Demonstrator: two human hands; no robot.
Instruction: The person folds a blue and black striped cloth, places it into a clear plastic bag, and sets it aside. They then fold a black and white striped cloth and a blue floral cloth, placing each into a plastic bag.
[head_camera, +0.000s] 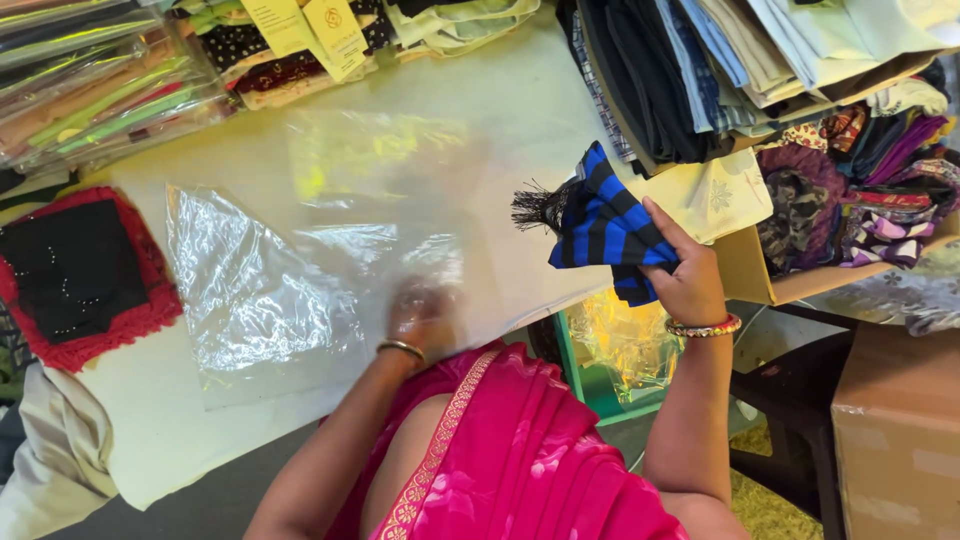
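Note:
My right hand (685, 275) grips a folded blue-and-black striped cloth (600, 225) with a black fringe, held above the table's right edge. My left hand (420, 318) lies inside or under a clear plastic bag (290, 270) that is spread flat on the white table cover (520, 110); the plastic blurs the fingers. Both wrists carry bangles. A pink garment with a gold border (510, 450) covers my front.
A red-edged black cloth (80, 275) lies at the left. Packed fabrics in clear sleeves (90, 80) sit at the back left. Stacks of folded cloth (720, 60) fill the right, over a cardboard tray (790, 280). A brown box (895, 420) stands low right.

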